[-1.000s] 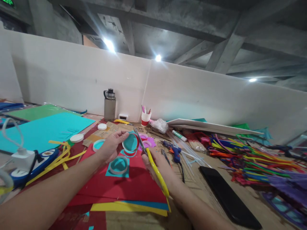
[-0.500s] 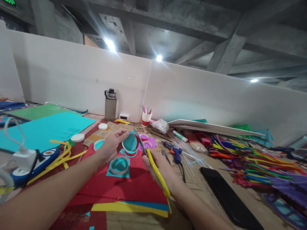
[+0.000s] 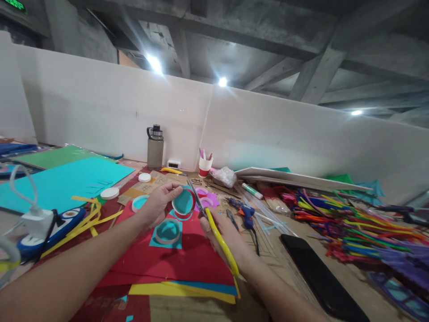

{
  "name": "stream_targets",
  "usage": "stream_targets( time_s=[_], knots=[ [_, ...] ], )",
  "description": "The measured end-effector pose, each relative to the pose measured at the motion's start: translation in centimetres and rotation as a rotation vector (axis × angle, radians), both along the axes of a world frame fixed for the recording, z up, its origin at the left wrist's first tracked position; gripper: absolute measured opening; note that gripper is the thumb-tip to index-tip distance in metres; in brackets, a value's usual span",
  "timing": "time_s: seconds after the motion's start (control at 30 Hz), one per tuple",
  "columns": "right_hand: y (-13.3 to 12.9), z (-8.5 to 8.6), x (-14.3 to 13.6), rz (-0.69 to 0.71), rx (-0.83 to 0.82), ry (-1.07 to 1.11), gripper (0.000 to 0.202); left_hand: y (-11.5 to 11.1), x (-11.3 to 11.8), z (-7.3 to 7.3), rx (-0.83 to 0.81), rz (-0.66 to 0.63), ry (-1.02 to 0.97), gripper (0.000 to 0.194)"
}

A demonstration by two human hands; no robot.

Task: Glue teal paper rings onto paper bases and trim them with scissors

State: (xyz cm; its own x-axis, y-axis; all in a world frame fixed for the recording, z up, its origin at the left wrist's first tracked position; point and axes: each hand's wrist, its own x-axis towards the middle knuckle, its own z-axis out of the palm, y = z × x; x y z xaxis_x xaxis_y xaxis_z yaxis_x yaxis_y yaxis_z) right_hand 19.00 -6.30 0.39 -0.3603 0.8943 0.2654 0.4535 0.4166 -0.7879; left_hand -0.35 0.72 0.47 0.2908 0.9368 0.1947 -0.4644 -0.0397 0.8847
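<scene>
My left hand [image 3: 161, 202] pinches the edge of a round disc [image 3: 183, 202], teal inside with a pale rim and some red along its right side. Yellow-handled scissors [image 3: 219, 235] are gripped in my right hand [image 3: 228, 243], their blades pointing up beside the disc's right edge. I cannot tell whether the blades touch it. Below the left hand, a pale ring [image 3: 157, 235] sits on a teal paper square [image 3: 179, 245], over red sheets [image 3: 187, 270]. Another teal-filled ring [image 3: 139, 203] lies partly behind my left wrist.
A glue gun [image 3: 247, 215], a glue stick [image 3: 252, 191] and a black phone [image 3: 318, 273] lie to the right, before colourful pipe cleaners [image 3: 348, 219]. A bottle [image 3: 155, 150] and a cup of pens [image 3: 205, 167] stand behind. Leftward are a power strip [image 3: 50, 232] and cyan sheet [image 3: 67, 179].
Both hands keep their grips, with the disc and scissors in nearly the same position. The whole view has shifted very slightly.
</scene>
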Motion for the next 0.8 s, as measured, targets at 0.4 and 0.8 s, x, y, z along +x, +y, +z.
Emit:
stream_targets(
  time_s=[0.4,0.8],
  knots=[
    [0.24,-0.47,0.06,-0.051,0.029,-0.04,0.031,-0.17,0.1,0.3,0.0,0.043,0.024,0.023],
    [0.21,-0.1,-0.06,-0.054,0.013,-0.042,0.033,0.22,-0.26,0.01,0.012,0.031,0.055,0.023]
  ],
)
